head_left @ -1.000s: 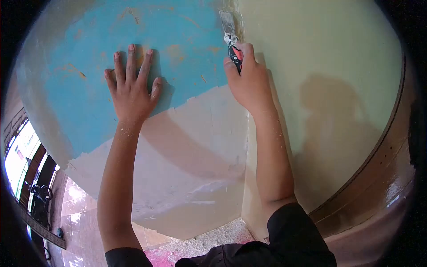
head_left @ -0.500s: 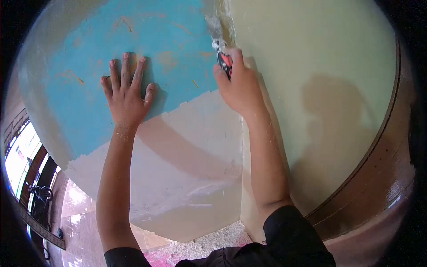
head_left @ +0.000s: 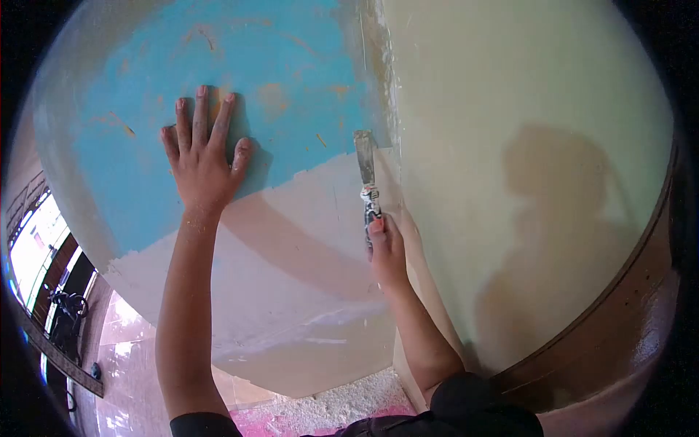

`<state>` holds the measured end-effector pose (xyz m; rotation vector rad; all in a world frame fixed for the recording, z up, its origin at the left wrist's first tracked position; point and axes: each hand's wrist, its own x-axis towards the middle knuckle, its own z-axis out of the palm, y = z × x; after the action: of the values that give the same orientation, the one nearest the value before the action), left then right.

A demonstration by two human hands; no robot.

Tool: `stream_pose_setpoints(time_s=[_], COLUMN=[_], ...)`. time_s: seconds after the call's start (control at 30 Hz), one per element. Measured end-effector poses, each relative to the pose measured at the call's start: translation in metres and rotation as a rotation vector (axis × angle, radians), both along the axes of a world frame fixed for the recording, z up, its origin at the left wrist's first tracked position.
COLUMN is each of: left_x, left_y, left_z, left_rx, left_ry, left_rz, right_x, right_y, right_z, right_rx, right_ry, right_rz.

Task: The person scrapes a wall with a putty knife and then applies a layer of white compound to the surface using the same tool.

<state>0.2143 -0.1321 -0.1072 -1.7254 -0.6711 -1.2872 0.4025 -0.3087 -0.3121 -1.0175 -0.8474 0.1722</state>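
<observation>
My left hand [head_left: 205, 156] lies flat on the turquoise painted part of the wall [head_left: 291, 95], its fingers spread. Fingers wrapped round the handle, my right hand [head_left: 387, 251] holds a putty knife [head_left: 366, 160] with its blade pointing up. The blade tip is at the ragged line between the turquoise paint and the pale scraped area [head_left: 306, 240], just left of the wall corner. Rough, chipped strips run up that corner [head_left: 389, 65]. White dust speckles my left wrist and thumb.
A pale green wall [head_left: 451, 109] carrying my shadow stands on the right, with a brown wooden edge [head_left: 611, 320] beyond it. White scrapings [head_left: 342, 397] cover a pink sheet [head_left: 269, 422] below. Far left, a motorcycle [head_left: 69, 306] stands near a bright opening.
My right hand has come down along the corner with the putty knife, from the upper wall to the turquoise paint's lower edge. My left hand stays at nearly the same spot.
</observation>
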Motion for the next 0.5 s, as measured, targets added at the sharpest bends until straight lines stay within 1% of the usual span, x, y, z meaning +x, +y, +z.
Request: stream_pose_setpoints(time_s=[0.07,0.1,0.13,0.2,0.23,0.3,0.33,0.4,0.43,0.47,0.5], left_x=[0.002,0.004,0.004,0.003,0.002,0.001,0.002,0.005,0.004,0.004,0.004], left_y=[0.001,0.001,-0.001,-0.001,-0.001,0.0,0.001,0.002,0.001,0.001,0.002], left_z=[-0.001,-0.001,-0.001,-0.001,-0.001,-0.001,0.0,0.0,0.003,0.003,0.003], left_rx=[0.006,0.002,0.001,-0.001,-0.002,0.004,0.002,-0.012,-0.016,-0.013,-0.001], left_ry=[-0.002,-0.004,-0.007,-0.003,-0.004,-0.007,-0.011,-0.011,-0.009,-0.008,-0.01], left_rz=[0.0,0.019,0.037,0.036,0.035,0.028,0.026,0.027,0.034,0.037,0.022], right_x=[-0.001,0.0,-0.002,-0.009,-0.015,-0.029,-0.032,-0.036,-0.033,-0.031,-0.03], right_y=[0.002,-0.001,-0.006,-0.015,-0.017,-0.012,-0.006,0.005,0.006,0.008,0.007], right_z=[0.0,0.005,0.015,0.037,0.042,0.053,0.056,0.061,0.069,0.077,0.092], right_rx=[-0.005,-0.065,-0.067,-0.048,-0.042,0.047,0.045,-0.034,-0.044,-0.041,0.054], right_ry=[0.163,0.212,0.214,0.265,0.268,0.384,0.383,0.334,0.307,0.306,0.38], right_rz=[0.302,0.387,0.387,0.613,0.609,0.74,0.736,0.871,0.901,0.905,0.854])
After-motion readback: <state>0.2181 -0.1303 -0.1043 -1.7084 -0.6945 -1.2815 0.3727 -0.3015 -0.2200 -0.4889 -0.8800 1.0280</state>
